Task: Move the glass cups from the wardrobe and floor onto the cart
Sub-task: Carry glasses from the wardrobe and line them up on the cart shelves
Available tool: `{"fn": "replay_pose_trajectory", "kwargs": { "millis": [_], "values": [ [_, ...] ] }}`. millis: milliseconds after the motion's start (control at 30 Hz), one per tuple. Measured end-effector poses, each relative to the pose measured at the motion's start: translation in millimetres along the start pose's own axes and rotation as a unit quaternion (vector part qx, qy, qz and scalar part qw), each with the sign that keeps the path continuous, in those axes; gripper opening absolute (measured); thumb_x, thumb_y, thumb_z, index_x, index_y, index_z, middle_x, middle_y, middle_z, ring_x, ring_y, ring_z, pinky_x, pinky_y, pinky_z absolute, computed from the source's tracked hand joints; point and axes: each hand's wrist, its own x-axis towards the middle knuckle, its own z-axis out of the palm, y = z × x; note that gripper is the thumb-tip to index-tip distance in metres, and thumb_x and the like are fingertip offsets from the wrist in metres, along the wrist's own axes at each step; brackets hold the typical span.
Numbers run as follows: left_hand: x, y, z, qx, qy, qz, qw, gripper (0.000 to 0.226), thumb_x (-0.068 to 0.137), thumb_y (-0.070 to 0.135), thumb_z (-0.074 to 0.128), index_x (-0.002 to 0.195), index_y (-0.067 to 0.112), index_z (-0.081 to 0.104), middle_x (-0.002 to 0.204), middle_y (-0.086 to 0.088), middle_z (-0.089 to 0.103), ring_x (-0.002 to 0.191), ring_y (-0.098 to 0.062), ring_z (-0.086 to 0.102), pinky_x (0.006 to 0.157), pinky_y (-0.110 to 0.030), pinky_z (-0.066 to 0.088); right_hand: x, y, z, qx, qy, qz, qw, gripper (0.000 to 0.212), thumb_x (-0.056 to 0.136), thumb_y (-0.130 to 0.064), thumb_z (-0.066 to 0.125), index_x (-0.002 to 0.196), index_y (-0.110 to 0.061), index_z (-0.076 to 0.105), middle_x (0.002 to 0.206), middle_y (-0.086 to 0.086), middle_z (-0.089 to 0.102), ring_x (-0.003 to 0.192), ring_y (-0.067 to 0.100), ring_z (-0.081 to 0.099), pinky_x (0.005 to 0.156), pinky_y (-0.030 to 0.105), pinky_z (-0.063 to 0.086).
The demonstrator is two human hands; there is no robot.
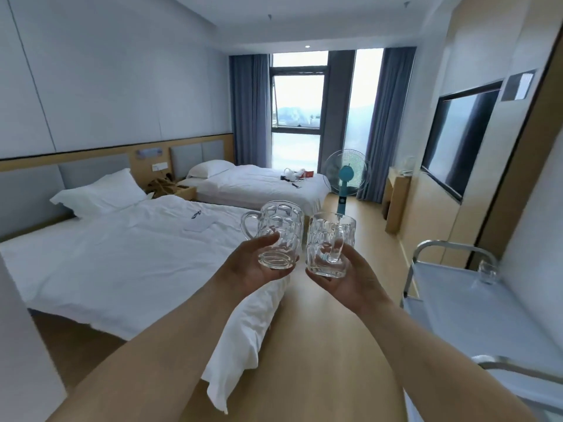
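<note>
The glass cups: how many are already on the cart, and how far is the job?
One small glass already stands on the cart. In hand: the left hand holds one glass mug and the right hand another, both in the air, left of the cart. Setting these two down remains; the wardrobe is not in view.

- The cart is running off the right and bottom edges.
- A small glass on its far right is blurring, its shape unclear.
- Items on the far bed are showing too small to identify.

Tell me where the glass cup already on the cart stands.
In the head view, the small glass cup stands on the cart's top shelf, at the right, beside the far handle rail.
</note>
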Motion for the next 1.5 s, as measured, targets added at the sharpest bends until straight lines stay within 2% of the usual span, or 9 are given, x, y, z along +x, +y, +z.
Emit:
{"fn": "replay_pose_trajectory", "kwargs": {
  "millis": [167, 333, 467, 567, 867, 1033, 1200, 1333, 1500],
  "values": [
    [62.1, 2.8, -7.9, 0.016, -0.056, -0.039, 0.998, 0.080, 0.067, 0.019, 0.091, 0.138, 0.000, 0.057, 0.135, -0.025, 0.060, 0.117, -0.040, 0.061, 0.107, -0.052, 0.046, 25.5, -10.8, -23.2, 0.008, 0.077, -0.043, 0.996, 0.054, 0.061, -0.029, 0.096, 0.110, -0.016, 0.074, 0.121, 0.013, 0.069, 0.114, 0.035, 0.065, 0.100, 0.054, 0.051],
    [118.7, -1.7, -11.4, 0.026, -0.106, -0.080, 0.991, 0.065, 0.071, 0.019, 0.089, 0.129, 0.002, 0.065, 0.132, -0.025, 0.063, 0.116, -0.039, 0.063, 0.110, -0.055, 0.043, 38.1, -18.3, -46.7, 0.005, 0.145, -0.068, 0.987, 0.076, 0.048, -0.027, 0.102, 0.116, -0.010, 0.071, 0.115, 0.017, 0.071, 0.106, 0.036, 0.068, 0.109, 0.058, 0.044],
    [161.0, -11.5, -4.0, 0.049, -0.136, -0.109, 0.983, 0.064, 0.072, 0.018, 0.089, 0.129, 0.003, 0.064, 0.126, -0.022, 0.065, 0.111, -0.036, 0.065, 0.106, -0.051, 0.049, 46.1, -31.6, -66.4, -0.014, 0.197, -0.083, 0.977, 0.051, 0.062, -0.024, 0.096, 0.107, -0.008, 0.078, 0.113, 0.021, 0.072, 0.100, 0.038, 0.071, 0.099, 0.059, 0.052],
    [190.9, -20.6, 7.7, 0.056, -0.144, -0.122, 0.980, 0.075, 0.063, 0.016, 0.093, 0.131, 0.003, 0.062, 0.124, -0.020, 0.066, 0.107, -0.034, 0.067, 0.100, -0.048, 0.053, 55.0, -43.9, -85.7, -0.018, 0.236, -0.095, 0.967, 0.071, 0.054, -0.025, 0.100, 0.116, -0.005, 0.071, 0.114, 0.024, 0.071, 0.101, 0.040, 0.071, 0.098, 0.062, 0.050],
    [315.2, -56.4, 30.2, 0.047, -0.159, -0.129, 0.978, 0.081, 0.067, 0.012, 0.091, 0.139, 0.001, 0.056, 0.140, -0.025, 0.057, 0.118, -0.038, 0.062, 0.101, -0.052, 0.051, 105.6, -92.4, -181.4, -0.014, 0.250, -0.106, 0.962, 0.095, 0.044, -0.028, 0.104, 0.126, -0.003, 0.064, 0.114, 0.025, 0.067, 0.108, 0.041, 0.064, 0.100, 0.060, 0.051],
    [402.8, -79.2, 53.2, 0.048, -0.136, -0.149, 0.978, 0.078, 0.066, 0.011, 0.092, 0.135, 0.002, 0.058, 0.125, -0.022, 0.066, 0.108, -0.038, 0.067, 0.090, -0.049, 0.056, 137.6, -138.0, -249.1, -0.006, 0.271, -0.097, 0.958, 0.100, 0.045, -0.022, 0.103, 0.133, -0.002, 0.060, 0.121, 0.027, 0.066, 0.111, 0.042, 0.062, 0.092, 0.057, 0.056],
    [482.1, -102.5, 81.2, 0.045, -0.132, -0.162, 0.977, 0.089, 0.064, 0.013, 0.093, 0.141, 0.000, 0.052, 0.125, -0.021, 0.065, 0.107, -0.038, 0.066, 0.091, -0.049, 0.055, 166.4, -182.0, -314.5, -0.009, 0.284, -0.079, 0.955, 0.074, 0.049, -0.018, 0.100, 0.115, -0.003, 0.072, 0.116, 0.025, 0.067, 0.101, 0.039, 0.067, 0.099, 0.056, 0.053],
    [535.4, -121.5, 99.0, 0.034, -0.145, -0.171, 0.974, 0.088, 0.063, 0.013, 0.093, 0.141, 0.002, 0.053, 0.126, -0.021, 0.065, 0.110, -0.038, 0.064, 0.097, -0.050, 0.053, 183.0, -207.1, -358.7, -0.018, 0.308, -0.077, 0.948, 0.079, 0.049, -0.020, 0.101, 0.119, -0.003, 0.068, 0.111, 0.022, 0.068, 0.096, 0.037, 0.068, 0.105, 0.055, 0.049],
    [591.3, -147.6, 115.8, 0.029, -0.159, -0.204, 0.965, 0.078, 0.057, 0.011, 0.095, 0.127, 0.003, 0.062, 0.123, -0.020, 0.065, 0.107, -0.037, 0.065, 0.096, -0.051, 0.055, 197.1, -227.5, -406.5, 0.016, 0.318, -0.089, 0.944, 0.034, 0.073, -0.017, 0.084, 0.104, -0.005, 0.080, 0.116, 0.023, 0.068, 0.098, 0.037, 0.069, 0.109, 0.056, 0.045]
  ]
}}
